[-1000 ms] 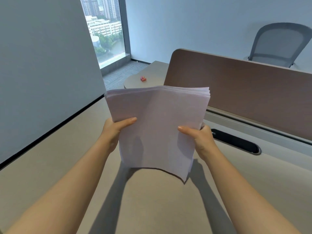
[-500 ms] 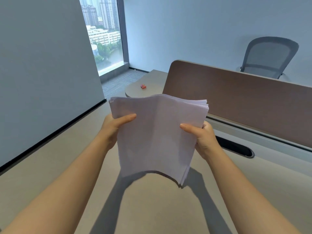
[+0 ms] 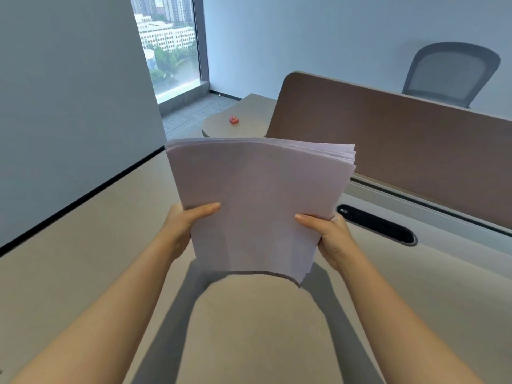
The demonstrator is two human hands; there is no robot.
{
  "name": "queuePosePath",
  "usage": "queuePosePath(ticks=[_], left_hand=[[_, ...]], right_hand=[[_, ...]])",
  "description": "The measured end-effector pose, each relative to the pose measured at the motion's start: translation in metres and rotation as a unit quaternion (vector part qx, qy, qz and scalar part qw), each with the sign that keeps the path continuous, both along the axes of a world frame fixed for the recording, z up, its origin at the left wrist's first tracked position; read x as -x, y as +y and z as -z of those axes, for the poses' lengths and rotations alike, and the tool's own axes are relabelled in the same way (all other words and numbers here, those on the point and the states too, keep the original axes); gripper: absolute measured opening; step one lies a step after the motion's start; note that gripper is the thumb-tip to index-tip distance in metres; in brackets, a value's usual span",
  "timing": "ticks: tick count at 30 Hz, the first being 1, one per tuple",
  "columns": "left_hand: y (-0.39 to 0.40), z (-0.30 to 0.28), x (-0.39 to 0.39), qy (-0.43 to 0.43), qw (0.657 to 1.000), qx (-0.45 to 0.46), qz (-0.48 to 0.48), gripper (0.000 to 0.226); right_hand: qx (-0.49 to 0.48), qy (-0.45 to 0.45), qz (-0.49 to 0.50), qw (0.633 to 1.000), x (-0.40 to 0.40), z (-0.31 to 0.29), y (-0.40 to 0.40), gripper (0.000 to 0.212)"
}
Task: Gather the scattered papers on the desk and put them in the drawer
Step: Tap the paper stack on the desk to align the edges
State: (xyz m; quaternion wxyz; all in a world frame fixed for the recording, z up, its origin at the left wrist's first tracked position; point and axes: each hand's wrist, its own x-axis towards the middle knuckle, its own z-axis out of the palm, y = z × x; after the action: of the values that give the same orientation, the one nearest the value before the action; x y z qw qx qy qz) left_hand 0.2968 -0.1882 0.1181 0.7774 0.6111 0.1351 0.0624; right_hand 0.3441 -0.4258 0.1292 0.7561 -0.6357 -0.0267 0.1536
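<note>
Between the two hands, upright above the beige desk, stands a stack of white papers, its broad face turned toward the camera. Its upper edges fan apart a little at the right corner, so that separate sheets show there. Its lower edge curves upward in the middle and hangs clear of the desk, with a shadow falling on the surface beneath it.

Each side of the stack is pinched low down. The left hand clasps the left edge, thumb laid flat across the front sheet and the other fingers hidden behind the paper. The right hand clasps the right edge in the same way, thumb pointing inward across the front. Both bare forearms reach up from the bottom corners of the view.

Just right of the right hand, a dark oval cable slot is set into the desk. Behind it runs a brown divider panel, and over its top rises the back of a grey mesh chair. Beyond the papers, on the rounded end of a farther desk, lies a small red object, too small to identify. A grey partition fills the left, with a window showing buildings and trees beside it.
</note>
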Motion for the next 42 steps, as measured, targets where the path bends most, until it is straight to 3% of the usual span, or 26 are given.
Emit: queuePosePath(ticks=[4,9,14,16,19,22,26,30,33,34,36,37,39,40,42], left_hand=[[-0.004,0.027,0.009,0.032,0.999,-0.017,0.011,0.051],[-0.018,0.035,0.000,0.038,0.999,-0.012,-0.014,0.036],[-0.018,0.042,0.001,0.087,0.994,-0.058,-0.012,0.038],[-0.027,0.050,0.005,0.137,0.987,-0.079,-0.001,0.044],[-0.032,0.052,-0.004,0.186,0.974,-0.113,-0.066,0.045],[-0.022,0.042,-0.013,0.190,0.950,-0.234,-0.082,0.037],[0.006,0.013,-0.013,0.145,0.885,-0.441,-0.047,0.019],[0.027,-0.018,-0.006,0.141,0.771,-0.621,0.027,0.016],[0.030,-0.039,0.001,0.155,0.672,-0.718,0.096,0.018],[0.030,-0.043,0.003,0.160,0.661,-0.724,0.118,0.019],[0.034,-0.046,0.010,0.177,0.669,-0.708,0.138,0.031],[0.035,-0.045,0.014,0.175,0.692,-0.689,0.128,0.033],[0.041,-0.038,0.021,0.136,0.758,-0.637,0.016,0.012],[0.042,-0.034,0.026,0.126,0.780,-0.610,-0.059,0.015],[0.047,-0.021,0.036,0.141,0.843,-0.484,-0.185,0.067]], right_hand=[[0.071,0.024,-0.011,0.997,0.011,0.025,-0.007,0.027],[0.049,0.057,0.092,0.993,0.012,0.037,0.004,0.021],[0.044,0.109,0.063,0.991,0.013,0.039,0.003,0.016],[0.059,0.122,0.040,0.990,0.015,0.043,0.005,0.026],[0.094,0.101,0.014,0.990,0.008,0.041,0.009,0.037],[0.148,0.073,0.051,0.985,-0.006,0.035,0.008,0.053],[0.306,-0.047,0.132,0.942,-0.020,0.012,0.004,0.086],[0.378,-0.191,0.118,0.898,-0.020,-0.017,0.013,0.097],[0.361,-0.176,-0.012,0.916,-0.017,-0.032,0.016,0.067],[0.355,-0.171,-0.066,0.917,-0.013,-0.036,0.016,0.051],[0.329,-0.163,-0.106,0.924,-0.004,-0.038,0.018,0.032],[0.310,-0.152,-0.101,0.933,0.000,-0.038,0.020,0.028],[0.282,-0.128,-0.070,0.948,0.006,-0.037,0.022,0.014],[0.268,-0.115,-0.050,0.955,0.007,-0.037,0.022,0.010],[0.235,-0.083,-0.020,0.968,0.008,-0.036,0.020,0.010]])
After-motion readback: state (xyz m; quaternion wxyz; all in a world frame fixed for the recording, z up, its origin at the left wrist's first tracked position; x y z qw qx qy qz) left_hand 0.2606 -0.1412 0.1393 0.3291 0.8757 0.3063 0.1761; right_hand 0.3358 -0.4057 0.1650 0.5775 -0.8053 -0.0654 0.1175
